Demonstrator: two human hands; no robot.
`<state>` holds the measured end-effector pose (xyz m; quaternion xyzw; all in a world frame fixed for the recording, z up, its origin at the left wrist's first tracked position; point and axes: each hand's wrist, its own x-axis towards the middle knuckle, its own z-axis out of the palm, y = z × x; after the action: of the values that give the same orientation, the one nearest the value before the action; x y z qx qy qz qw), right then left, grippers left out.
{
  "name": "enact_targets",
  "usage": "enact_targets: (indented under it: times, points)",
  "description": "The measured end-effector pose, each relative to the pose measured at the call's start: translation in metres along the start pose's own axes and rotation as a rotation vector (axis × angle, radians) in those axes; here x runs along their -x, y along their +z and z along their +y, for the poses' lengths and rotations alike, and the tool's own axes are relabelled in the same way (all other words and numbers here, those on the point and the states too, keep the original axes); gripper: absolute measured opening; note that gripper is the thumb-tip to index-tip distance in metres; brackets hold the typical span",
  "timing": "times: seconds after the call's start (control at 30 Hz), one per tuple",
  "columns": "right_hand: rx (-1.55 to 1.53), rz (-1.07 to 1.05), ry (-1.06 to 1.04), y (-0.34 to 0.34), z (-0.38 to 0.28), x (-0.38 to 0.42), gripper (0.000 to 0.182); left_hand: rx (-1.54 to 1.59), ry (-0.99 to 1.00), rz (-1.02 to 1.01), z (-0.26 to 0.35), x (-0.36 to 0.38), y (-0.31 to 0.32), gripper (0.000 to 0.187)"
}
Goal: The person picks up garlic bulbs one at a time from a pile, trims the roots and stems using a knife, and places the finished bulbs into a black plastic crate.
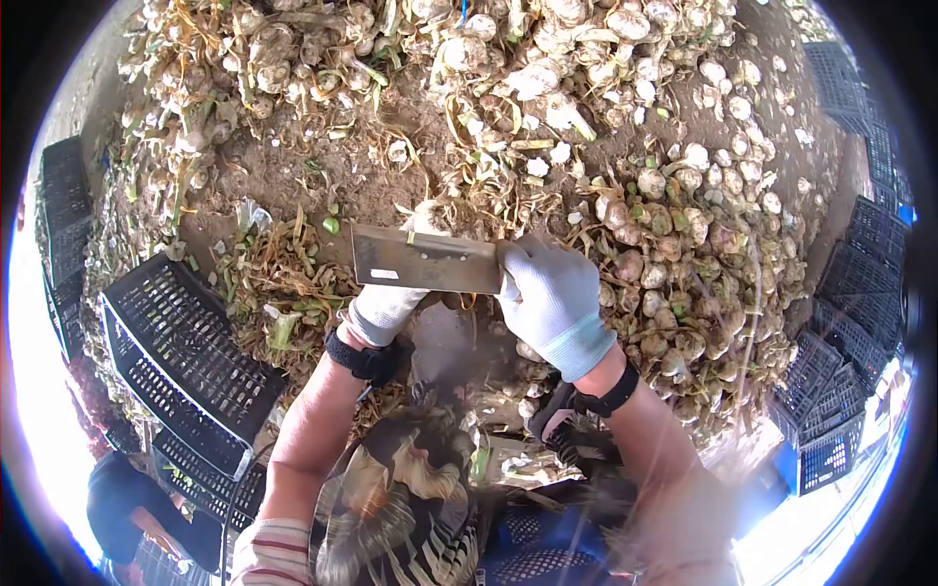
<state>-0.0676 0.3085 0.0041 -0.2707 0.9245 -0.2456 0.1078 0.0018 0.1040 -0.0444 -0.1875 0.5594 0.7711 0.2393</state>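
A wide metal blade [425, 260] lies across the middle of the view, level, with a small white label. My right hand [557, 298], in a white glove, is closed round the blade's right end. Below the blade's left part is my left hand [385, 311], also gloved; the blade hides its fingers, and what they hold cannot be seen. A pale garlic bulb [430, 217] shows just above the blade's upper edge. To the right of my right hand lies a heap of garlic bulbs [684, 283].
A black crate [186, 347] stands at the left beside cut stalks [293, 259]. More garlic with stems [469, 59] spreads along the top. Stacked crates [826, 376] line the right edge. Another person [151, 508] is at the lower left.
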Motion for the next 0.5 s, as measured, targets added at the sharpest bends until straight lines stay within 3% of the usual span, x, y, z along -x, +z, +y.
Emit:
enact_targets:
  times: [0.13,0.17,0.2,0.3,0.33,0.37,0.47,0.5]
  points:
    - [-0.01,-0.014,-0.039,0.005,0.002,-0.001,0.008,-0.057,-0.051,-0.111,0.002,0.006,-0.011,0.062]
    - [-0.009,-0.006,-0.058,0.005,0.004,0.0,0.007,0.084,-0.024,-0.115,0.003,0.007,-0.009,0.057]
    - [-0.005,-0.003,-0.057,0.005,0.005,-0.001,0.007,0.224,0.007,-0.119,0.005,0.006,-0.007,0.056]
    - [-0.052,0.002,-0.064,0.011,0.007,0.003,0.006,0.188,-0.063,-0.141,0.011,0.015,-0.014,0.061]
    - [-0.1,0.02,-0.061,0.017,0.014,0.005,0.006,-0.017,0.054,-0.098,-0.013,0.01,-0.023,0.063]
    - [-0.149,0.039,-0.063,0.022,0.018,0.007,0.006,-0.32,0.044,-0.05,-0.047,0.006,-0.045,0.069]
    - [-0.178,0.014,-0.047,0.023,0.015,0.007,0.007,-0.094,0.068,-0.117,-0.031,0.005,-0.032,0.073]
    - [-0.204,-0.013,-0.072,0.025,0.011,0.011,0.008,0.001,-0.039,-0.095,-0.004,0.016,-0.023,0.072]
